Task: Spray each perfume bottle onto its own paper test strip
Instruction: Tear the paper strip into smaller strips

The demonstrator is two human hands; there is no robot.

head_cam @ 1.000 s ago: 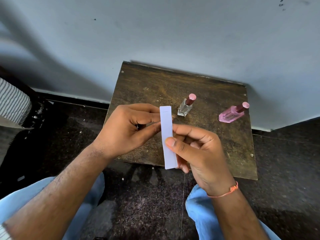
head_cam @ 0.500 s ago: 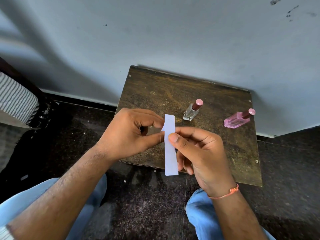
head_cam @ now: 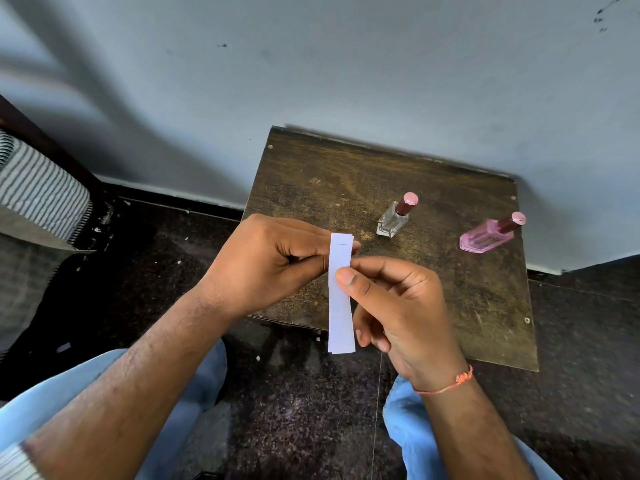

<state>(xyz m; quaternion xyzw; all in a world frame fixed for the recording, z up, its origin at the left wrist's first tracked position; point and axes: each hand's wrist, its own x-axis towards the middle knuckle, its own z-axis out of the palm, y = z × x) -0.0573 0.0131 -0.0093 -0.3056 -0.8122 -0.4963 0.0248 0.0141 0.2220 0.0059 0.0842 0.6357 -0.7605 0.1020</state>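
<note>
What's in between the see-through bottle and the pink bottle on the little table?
Nothing. In the head view, only bare scratched wood of the table lies between the clear bottle and the pink bottle. Both stand capped, apart from each other.

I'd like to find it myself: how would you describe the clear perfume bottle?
Look at the dark wooden table against the wall. Two capped bottles stand on it; the clear perfume bottle is nearer the hands, colourless glass, unlike the pink bottle to its right.

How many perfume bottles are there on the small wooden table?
2. The clear bottle stands near the table's middle, just beyond the hands. The pink bottle stands to its right, near the table's right edge. Both have their caps on.
</note>
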